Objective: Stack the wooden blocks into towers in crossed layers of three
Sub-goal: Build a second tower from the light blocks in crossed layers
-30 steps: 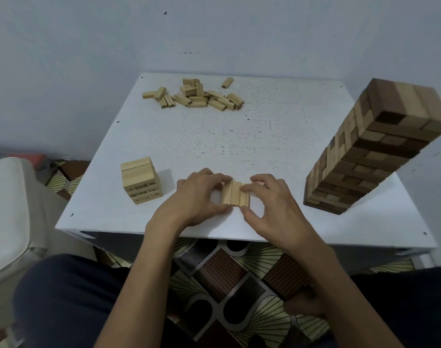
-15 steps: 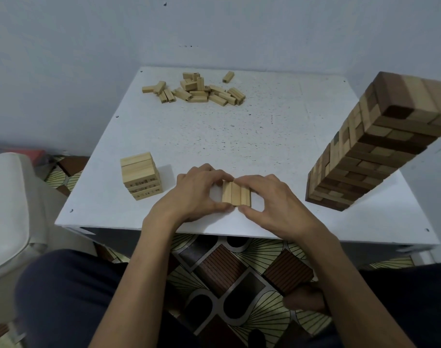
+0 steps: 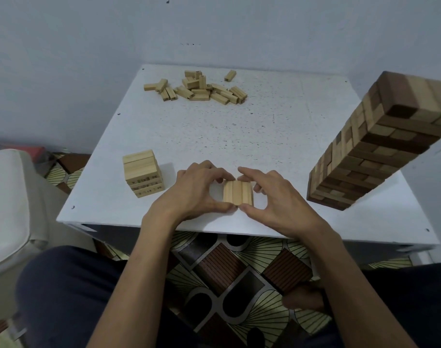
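Three pale wooden blocks [image 3: 237, 192] lie side by side as one flat layer near the white table's front edge. My left hand [image 3: 194, 194] pinches the layer from the left, thumb at its near end and fingers at its far end. My right hand [image 3: 272, 197] pinches it the same way from the right. A short pale tower [image 3: 142, 173] of a few crossed layers stands to the left. Several loose pale blocks [image 3: 202, 89] lie scattered at the far side of the table.
A tall tower [image 3: 380, 146] of mixed dark and light blocks stands at the table's right side, close to my right hand. The white table [image 3: 264, 136] ends just below my wrists. A white seat [image 3: 6, 202] sits at the left, patterned floor below.
Both hands stay at the three-block layer, and their fingers have shifted slightly around it. The blocks lie tighter together. The view has moved a little.
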Motion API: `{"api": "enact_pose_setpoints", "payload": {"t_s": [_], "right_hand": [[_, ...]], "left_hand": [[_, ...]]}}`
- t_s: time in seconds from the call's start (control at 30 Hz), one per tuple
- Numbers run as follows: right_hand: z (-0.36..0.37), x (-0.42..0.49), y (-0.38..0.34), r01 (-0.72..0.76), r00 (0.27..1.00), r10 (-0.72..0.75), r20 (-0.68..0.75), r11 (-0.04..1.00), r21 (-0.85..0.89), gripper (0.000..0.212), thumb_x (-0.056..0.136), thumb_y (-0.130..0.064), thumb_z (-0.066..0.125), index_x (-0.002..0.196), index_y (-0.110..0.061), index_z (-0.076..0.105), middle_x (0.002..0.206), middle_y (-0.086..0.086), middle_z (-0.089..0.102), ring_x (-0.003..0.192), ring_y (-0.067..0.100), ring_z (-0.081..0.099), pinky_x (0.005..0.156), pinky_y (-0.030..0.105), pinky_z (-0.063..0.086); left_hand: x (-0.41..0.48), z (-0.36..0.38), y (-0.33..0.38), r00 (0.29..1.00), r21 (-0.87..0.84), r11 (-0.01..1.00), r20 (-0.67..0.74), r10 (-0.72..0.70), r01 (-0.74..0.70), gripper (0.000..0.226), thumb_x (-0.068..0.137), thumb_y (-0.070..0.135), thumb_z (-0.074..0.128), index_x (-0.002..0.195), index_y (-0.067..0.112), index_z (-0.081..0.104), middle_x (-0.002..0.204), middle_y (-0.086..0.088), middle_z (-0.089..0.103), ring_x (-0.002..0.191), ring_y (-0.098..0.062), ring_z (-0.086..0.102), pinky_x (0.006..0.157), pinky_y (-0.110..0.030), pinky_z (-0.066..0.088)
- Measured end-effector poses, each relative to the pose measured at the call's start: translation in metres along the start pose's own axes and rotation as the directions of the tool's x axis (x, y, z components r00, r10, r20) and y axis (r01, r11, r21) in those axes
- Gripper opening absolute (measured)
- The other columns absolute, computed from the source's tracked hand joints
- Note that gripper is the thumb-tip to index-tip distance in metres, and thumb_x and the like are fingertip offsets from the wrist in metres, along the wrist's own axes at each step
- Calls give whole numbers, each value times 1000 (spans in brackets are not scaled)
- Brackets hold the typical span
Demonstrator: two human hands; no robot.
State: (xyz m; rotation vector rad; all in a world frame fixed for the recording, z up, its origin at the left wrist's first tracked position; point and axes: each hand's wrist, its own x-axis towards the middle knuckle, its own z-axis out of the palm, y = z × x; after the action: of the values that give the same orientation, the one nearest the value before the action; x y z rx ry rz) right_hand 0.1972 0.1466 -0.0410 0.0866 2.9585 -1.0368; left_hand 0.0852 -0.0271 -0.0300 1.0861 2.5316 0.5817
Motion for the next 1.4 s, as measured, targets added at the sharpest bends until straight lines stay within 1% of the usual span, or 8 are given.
{"api": "enact_pose_setpoints", "payload": {"t_s": [0.1,0.23,0.53,0.7,0.8,0.87,1.0,1.4], "right_hand": [[-4,-2,-1,12,1000,-12,-4,1000,3,77,88,-32,70,153,-33,29,132,-23,53,99,0,42,91,27,43],[-14,-6,-7,49,998,-49,-30,999,1,80,87,-35,71,153,-36,25,130,-26,52,101,-4,44,82,14,36],[-32,12,-52,198,979,-198,-50,980,-4,85,85,-36,71,154,-39,21,130,-31,51,107,1,46,90,21,39],[-22,45,-80,279,960,-279,-2,960,-6,85,85,-35,72,154,-35,22,131,-29,52,108,0,44,87,10,33],[-11,66,-96,309,950,-309,38,951,-1,85,86,-34,71,155,-33,21,133,-25,53,112,2,43,89,14,33],[-4,78,-105,324,944,-324,65,946,-5,86,86,-33,71,155,-32,20,135,-23,53,114,4,42,92,22,34],[8,98,-115,345,934,-339,113,938,-40,87,86,-34,70,156,-30,17,137,-19,53,120,9,40,99,29,36],[26,121,-117,327,935,-318,159,945,-33,87,87,-34,70,156,-30,17,138,-19,53,121,11,39,96,30,35]], "left_hand": [[-5,-5,4,1000,-15,1000,-24,17,-17,59,74,55,75,127,36,58,109,12,49,105,-11,43,94,-33,34],[-15,-15,12,997,-10,999,-69,44,-44,59,74,53,76,127,35,58,114,12,50,109,-10,42,95,-32,33],[-48,-61,10,972,47,999,-232,33,-23,60,74,54,75,128,36,57,121,13,45,110,-8,36,90,-27,27],[-65,-82,-20,952,11,999,-302,-43,48,62,67,63,72,122,38,61,126,12,47,118,-10,38,102,-38,36],[-73,-91,-41,938,-2,996,-337,-88,93,65,62,69,68,119,39,62,135,11,47,126,-13,37,107,-42,34],[-76,-93,-54,930,3,993,-351,-107,115,58,69,61,77,120,39,62,143,11,43,132,-13,34,109,-40,29],[-77,-94,-77,926,3,989,-351,-140,151,54,72,56,76,122,40,59,150,12,37,139,-13,27,109,-41,24],[-71,-88,-105,925,-55,980,-325,-199,191,55,76,53,77,126,40,59,154,11,34,143,-14,22,113,-49,23]]}}
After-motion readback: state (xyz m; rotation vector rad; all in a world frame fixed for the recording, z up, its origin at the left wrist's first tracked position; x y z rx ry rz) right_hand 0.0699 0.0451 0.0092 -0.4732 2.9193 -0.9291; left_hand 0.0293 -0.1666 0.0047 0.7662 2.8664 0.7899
